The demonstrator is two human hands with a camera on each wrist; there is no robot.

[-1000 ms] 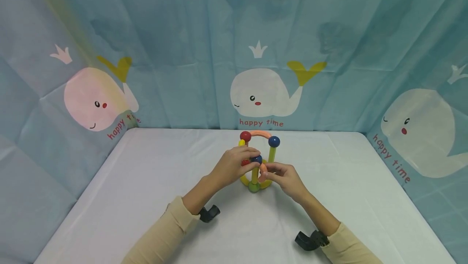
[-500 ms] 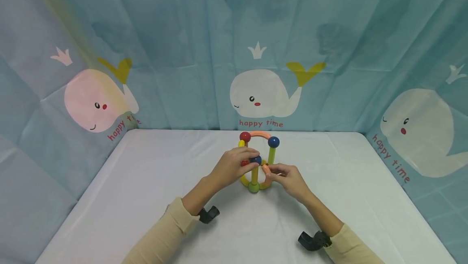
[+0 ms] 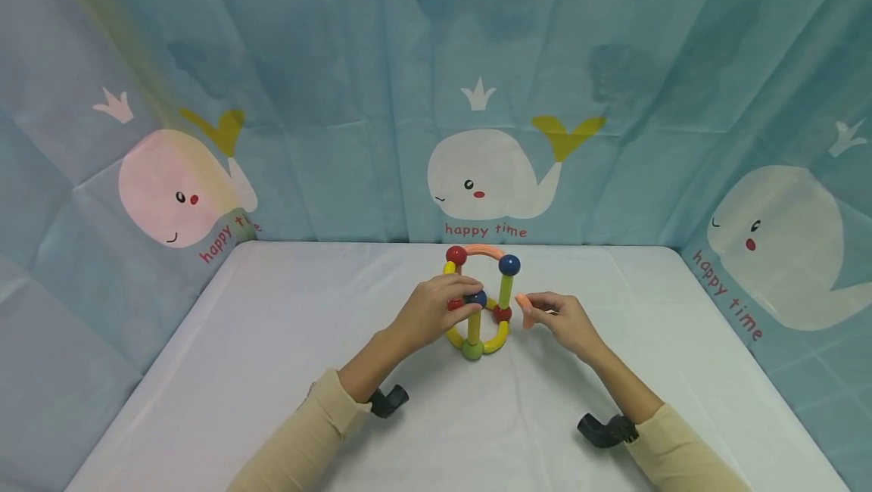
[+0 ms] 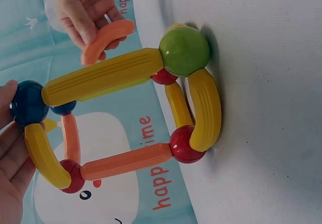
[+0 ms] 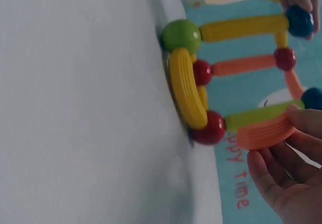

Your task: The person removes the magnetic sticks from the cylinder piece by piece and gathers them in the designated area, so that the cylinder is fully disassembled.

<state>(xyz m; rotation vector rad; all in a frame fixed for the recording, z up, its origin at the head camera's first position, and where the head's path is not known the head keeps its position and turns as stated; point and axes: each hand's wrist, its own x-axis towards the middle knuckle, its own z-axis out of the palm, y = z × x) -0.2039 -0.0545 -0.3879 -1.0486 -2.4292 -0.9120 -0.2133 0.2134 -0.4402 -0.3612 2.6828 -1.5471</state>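
A frame of magnetic balls and rods stands on the table, with a green ball (image 3: 473, 349) at its near foot. My left hand (image 3: 433, 307) holds the near upper blue ball (image 3: 478, 298), atop a straight yellow rod (image 4: 103, 77). To the right of the frame, my right hand (image 3: 564, 323) pinches a curved orange rod (image 5: 265, 133) between thumb and fingers, apart from the frame in the head view. A second blue ball (image 3: 509, 265) tops a straight green rod (image 3: 506, 291) over a red ball (image 3: 502, 313). Another orange rod (image 3: 484, 250) arches across the back top.
The white table (image 3: 259, 371) spreads around the frame. A blue curtain (image 3: 354, 174) printed with whales hangs behind and along both sides. Black curved pieces (image 3: 602, 430) are strapped at both wrists, below the beige sleeves.
My right hand has drawn the curved orange rod rightward, away from the frame, uncovering the red ball and yellow curve at its right base. My left hand stays on the blue ball.
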